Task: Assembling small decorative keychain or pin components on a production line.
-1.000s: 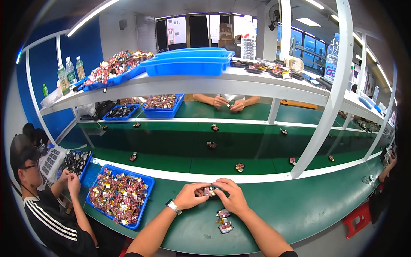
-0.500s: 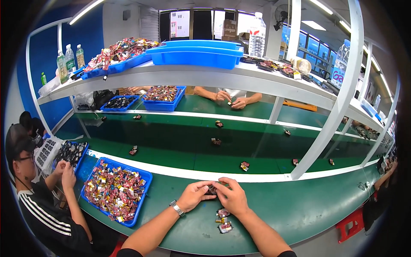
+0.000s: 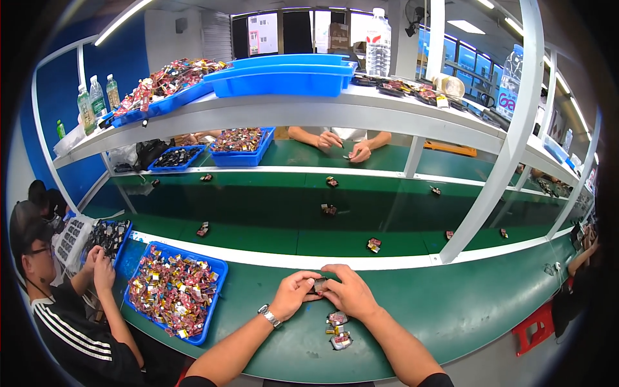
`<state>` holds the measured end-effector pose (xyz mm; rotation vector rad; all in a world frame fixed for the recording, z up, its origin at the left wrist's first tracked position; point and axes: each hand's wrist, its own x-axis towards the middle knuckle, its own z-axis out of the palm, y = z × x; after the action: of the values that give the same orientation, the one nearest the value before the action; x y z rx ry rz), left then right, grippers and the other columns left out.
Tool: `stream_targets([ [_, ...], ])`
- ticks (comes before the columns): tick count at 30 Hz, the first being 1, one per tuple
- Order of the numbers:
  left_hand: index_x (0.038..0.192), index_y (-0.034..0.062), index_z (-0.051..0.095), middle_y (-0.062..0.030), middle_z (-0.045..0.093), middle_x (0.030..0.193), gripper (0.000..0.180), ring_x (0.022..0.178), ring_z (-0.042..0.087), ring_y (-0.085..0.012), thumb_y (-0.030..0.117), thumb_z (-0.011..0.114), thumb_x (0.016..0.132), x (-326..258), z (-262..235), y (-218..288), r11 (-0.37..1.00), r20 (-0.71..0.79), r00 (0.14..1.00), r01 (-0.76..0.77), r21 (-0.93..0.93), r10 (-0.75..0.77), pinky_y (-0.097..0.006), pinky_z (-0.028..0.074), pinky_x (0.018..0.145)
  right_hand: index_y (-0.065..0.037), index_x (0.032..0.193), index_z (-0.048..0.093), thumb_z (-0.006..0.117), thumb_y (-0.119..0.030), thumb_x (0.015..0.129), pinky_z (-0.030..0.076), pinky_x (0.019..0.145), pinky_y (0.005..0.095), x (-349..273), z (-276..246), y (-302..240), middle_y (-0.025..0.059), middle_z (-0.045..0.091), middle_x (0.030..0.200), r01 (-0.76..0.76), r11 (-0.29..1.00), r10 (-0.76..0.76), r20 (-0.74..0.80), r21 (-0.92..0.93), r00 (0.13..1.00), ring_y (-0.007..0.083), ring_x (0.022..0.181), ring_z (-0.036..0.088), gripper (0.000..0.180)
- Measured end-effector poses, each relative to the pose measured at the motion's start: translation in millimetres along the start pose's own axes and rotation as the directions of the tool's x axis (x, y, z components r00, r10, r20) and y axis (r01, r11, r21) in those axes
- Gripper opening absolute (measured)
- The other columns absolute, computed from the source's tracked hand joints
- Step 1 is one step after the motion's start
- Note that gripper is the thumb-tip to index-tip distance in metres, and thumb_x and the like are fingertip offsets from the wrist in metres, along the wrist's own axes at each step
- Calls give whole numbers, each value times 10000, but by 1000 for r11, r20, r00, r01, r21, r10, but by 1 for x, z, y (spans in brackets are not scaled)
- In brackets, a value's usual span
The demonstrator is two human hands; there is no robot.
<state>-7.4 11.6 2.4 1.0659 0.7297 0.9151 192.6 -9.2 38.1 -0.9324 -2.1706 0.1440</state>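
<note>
Item: one small dark part, pinched between fingertips of my left hand and right hand, near the far edge of the worktop; long axis unclear. Loose assemblies: toward the near edge, right hand nearer.

Smooth green tabletop lies open rightward; blue rectangular plastic tray blocks left, perhaps 3 red-silver parts nearer.

Black short sleeves — silver watch, metal-link band, on wrist of left hand.
</note>
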Motion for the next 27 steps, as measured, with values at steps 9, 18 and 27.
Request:
stream_targets([
  [9,1329,1,476,-138,576,1284,364,1155,607,-214,-10,542,970,1,-4,2,998,162,985,-58,-6,58,-380,537,1010,-96,912,714,744,-96,797,500,941,397,-3,4,1,79,594,1231,-162,976,165,-7,143,986,298,1143,563,119],
  [18,1341,9,464,-126,568,1304,365,1190,585,-197,-29,507,981,1,-2,4,1000,180,984,-4,-13,6,-371,532,1013,-83,905,715,731,-111,803,494,959,388,-6,2,1,71,606,1239,-170,976,170,8,134,985,286,1165,556,108],
  [27,1328,10,463,-121,556,1299,331,1179,585,-188,-20,467,999,-1,-7,1,1000,142,990,-1,3,0,-350,541,997,-79,922,721,733,-122,809,509,927,377,-7,12,-6,70,629,1207,-191,969,198,-26,154,980,279,1138,578,122],
])
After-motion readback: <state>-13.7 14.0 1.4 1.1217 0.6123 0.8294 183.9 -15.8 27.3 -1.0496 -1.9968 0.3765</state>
